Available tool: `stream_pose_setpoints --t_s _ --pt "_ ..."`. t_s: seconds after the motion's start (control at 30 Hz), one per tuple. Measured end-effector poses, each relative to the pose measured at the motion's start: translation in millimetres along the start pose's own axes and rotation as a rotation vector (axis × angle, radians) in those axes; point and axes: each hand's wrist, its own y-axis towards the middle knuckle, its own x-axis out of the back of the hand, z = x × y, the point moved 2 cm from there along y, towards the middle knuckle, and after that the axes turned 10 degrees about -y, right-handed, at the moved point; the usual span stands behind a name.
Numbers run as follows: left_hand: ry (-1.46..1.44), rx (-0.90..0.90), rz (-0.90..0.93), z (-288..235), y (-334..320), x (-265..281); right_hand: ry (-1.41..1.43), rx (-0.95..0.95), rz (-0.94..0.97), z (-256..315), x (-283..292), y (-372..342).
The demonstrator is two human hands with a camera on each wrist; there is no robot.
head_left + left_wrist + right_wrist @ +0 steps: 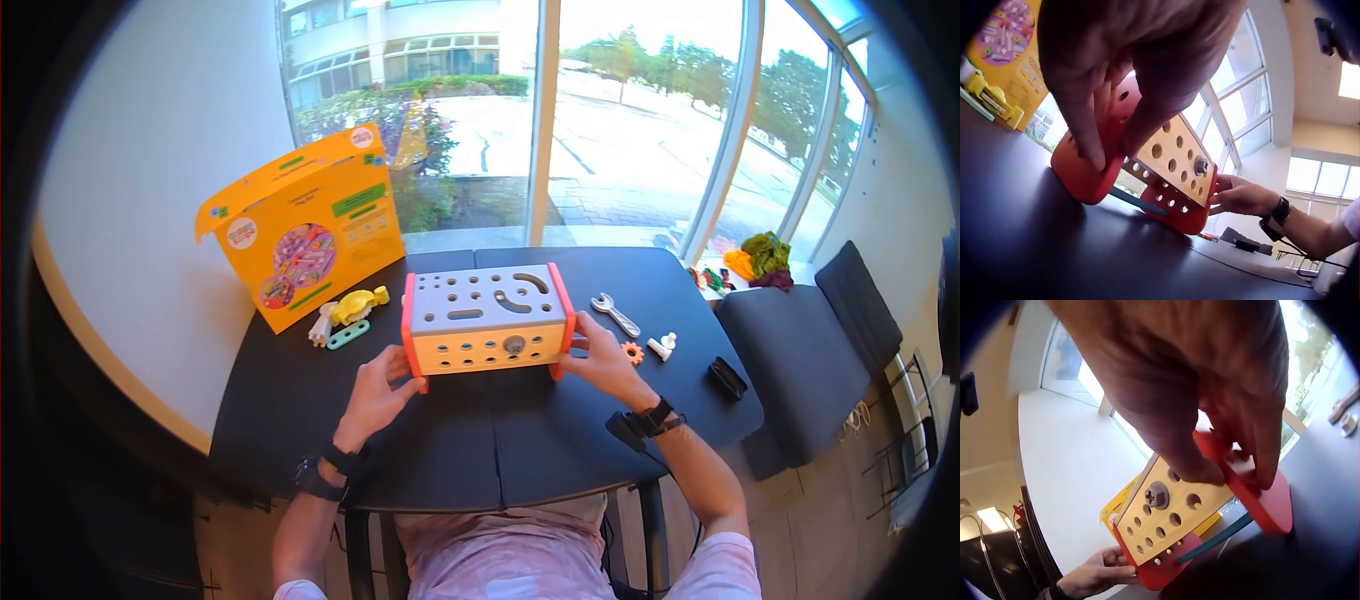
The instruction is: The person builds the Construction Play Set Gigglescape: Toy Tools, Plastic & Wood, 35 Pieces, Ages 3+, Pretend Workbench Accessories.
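Left hand [380, 388] pinches the left red panel [408, 328] and right hand [605, 362] the right red panel [562, 298] of the perforated toy box [485, 327] standing on the black bench [450, 440]. A wrench [617, 316] lies to its right, near an orange gear [632, 353].

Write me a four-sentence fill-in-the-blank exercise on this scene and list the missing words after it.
The left hand and right hand each grip a ____ end panel of the box-shaped toy with a perforated pale wooden front.
The grey bolt in that front sits nearer the ____ hand.
The tall yellow cardboard box stands toward the person's ____ side.
The small toothed gear near the pale grey wrench is ____.

Missing words: red; right; left; orange.
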Motion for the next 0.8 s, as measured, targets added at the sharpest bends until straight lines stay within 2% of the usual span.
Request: stream_pose_setpoints --t_s 0.07,0.2,0.23,0.27,0.33,0.37,0.5,0.57,0.7,0.8 --pt "0.015 0.009 0.002 3 0 5 -0.039 0.030 -0.002 8 4 -3" --pt "0.082 0.078 -0.018 -3 -7 28 -0.514 -0.054 -0.047 0 50 -12" --pt "0.086 0.112 -0.068 -7 -9 34 -0.717 -0.050 -0.099 -17 61 -16" --pt "0.072 0.126 -0.079 -3 -10 44 -0.789 0.035 -0.185 -31 75 -23" --pt "0.065 0.140 -0.123 4 -14 69 -0.978 -0.012 -0.217 -69 96 -35" --pt "0.062 0.152 -0.153 5 -15 79 -0.973 0.040 -0.264 -82 103 -45" --pt "0.040 0.159 -0.276 8 -16 116 -1.051 -0.131 -0.183 -112 116 -67" --pt "0.058 0.152 -0.313 14 -13 130 -1.021 -0.099 -0.180 -116 116 -77" --pt "0.196 0.161 -0.347 17 -1 140 -0.953 -0.144 -0.146 -94 114 -78" --pt "0.445 0.069 -0.292 30 14 135 -0.955 -0.145 -0.122 -94 111 -75"
